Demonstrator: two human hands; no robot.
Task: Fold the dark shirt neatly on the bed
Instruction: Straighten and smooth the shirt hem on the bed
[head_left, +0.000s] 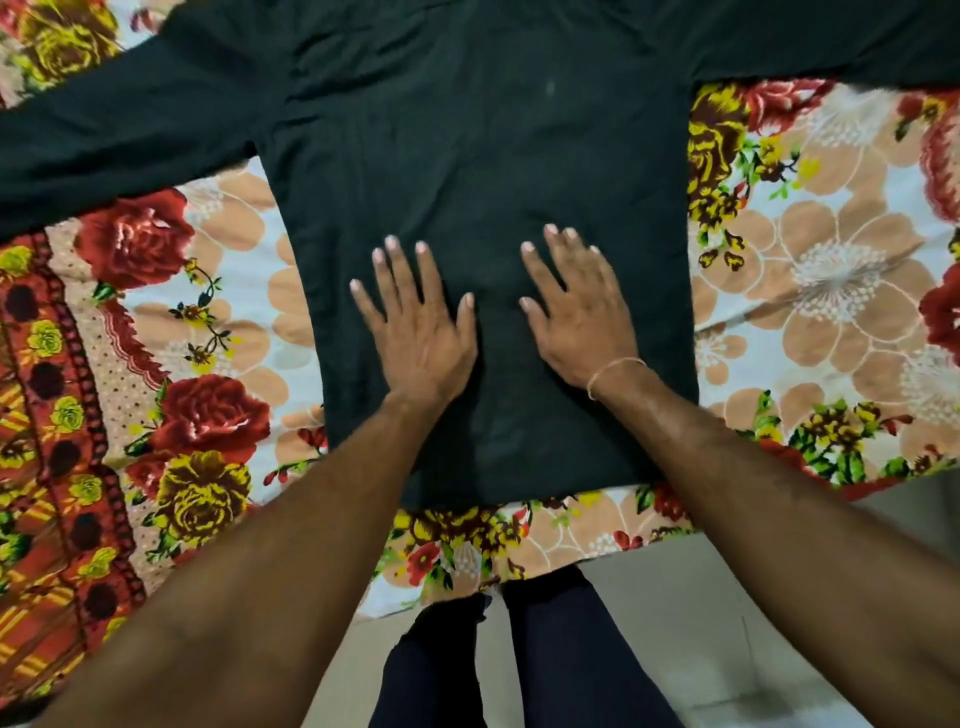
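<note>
The dark shirt (483, 156) lies spread flat on the bed, hem toward me, with both long sleeves stretched out to the left and right. My left hand (418, 322) rests palm down on the lower middle of the shirt, fingers spread. My right hand (576, 306) lies flat beside it, a little to the right, also with fingers apart; a thin thread band circles its wrist. Neither hand grips any cloth. The collar end runs past the top of the view.
The bed is covered by a floral sheet (810, 270) with red, yellow and peach flowers. Its near edge hangs down just in front of my legs (519, 654), which stand on a pale floor (727, 597).
</note>
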